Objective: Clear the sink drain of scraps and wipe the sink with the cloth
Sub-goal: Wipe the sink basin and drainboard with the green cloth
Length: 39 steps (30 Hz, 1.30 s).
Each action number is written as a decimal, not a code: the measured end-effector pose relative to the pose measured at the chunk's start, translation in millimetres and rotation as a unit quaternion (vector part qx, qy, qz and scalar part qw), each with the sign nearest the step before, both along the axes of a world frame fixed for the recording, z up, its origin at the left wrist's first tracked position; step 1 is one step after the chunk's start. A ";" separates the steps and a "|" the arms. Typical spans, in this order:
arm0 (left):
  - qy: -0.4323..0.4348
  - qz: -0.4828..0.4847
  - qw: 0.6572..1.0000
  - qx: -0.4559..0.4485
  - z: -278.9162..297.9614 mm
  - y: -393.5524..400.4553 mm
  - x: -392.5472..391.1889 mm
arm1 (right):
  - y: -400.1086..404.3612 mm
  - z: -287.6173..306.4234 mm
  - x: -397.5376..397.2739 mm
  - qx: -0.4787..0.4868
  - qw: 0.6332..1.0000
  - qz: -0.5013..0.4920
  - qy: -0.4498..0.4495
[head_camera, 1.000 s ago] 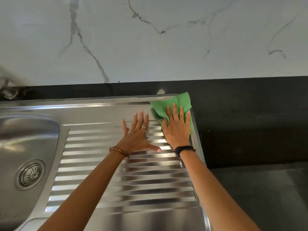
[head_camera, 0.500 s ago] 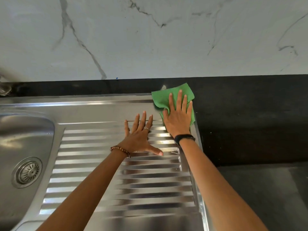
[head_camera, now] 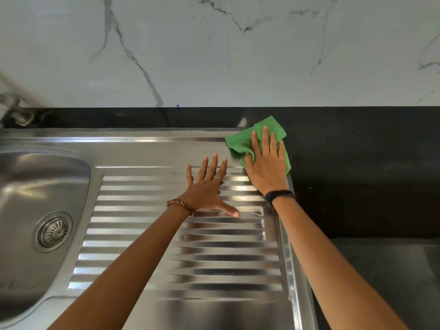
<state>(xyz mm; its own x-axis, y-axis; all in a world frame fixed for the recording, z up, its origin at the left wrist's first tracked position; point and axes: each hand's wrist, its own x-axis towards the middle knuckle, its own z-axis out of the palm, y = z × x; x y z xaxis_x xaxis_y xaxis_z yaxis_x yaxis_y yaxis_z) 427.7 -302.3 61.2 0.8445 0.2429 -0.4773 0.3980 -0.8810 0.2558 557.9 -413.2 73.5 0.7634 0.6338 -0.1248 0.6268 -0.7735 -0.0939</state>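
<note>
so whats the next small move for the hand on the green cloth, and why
Probably draw the right hand and the crumpled green cloth back toward the person along the ribbed steel drainboard. The cloth sits at the far right corner, partly over the black countertop, with the ribs nearer the person uncovered.

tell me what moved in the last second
The right hand slid the green cloth away from the person, onto the back corner of the steel draining board and partly over the black counter. The left hand stayed flat on the ribs.
</note>
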 end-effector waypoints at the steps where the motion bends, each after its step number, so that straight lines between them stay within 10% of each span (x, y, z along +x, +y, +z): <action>1: -0.002 0.001 1.000 0.000 -0.8 0.6 0.0 | -12.1 -0.2 -11.0 0.011 1.000 0.008 0.005; 7: -0.006 0.002 1.000 0.012 0.4 1.3 0.1 | -108.9 6.7 -128.1 0.035 0.999 0.007 0.023; 16: -0.029 0.007 1.000 -0.002 6.6 -2.4 -3.9 | -19.8 4.1 -21.9 0.015 1.000 0.009 0.017; 23: -0.119 0.020 0.993 0.014 1.2 27.2 -61.8 | -84.8 3.0 -100.3 0.041 0.999 0.017 0.006; 36: -0.119 0.330 0.935 0.060 10.5 106.2 -220.3 | 8.4 -0.2 -110.1 0.069 0.992 -0.106 0.022; 39: -0.141 0.358 0.920 -0.071 8.0 111.3 -244.5 | 60.4 -0.5 -153.4 0.094 0.993 -0.055 0.048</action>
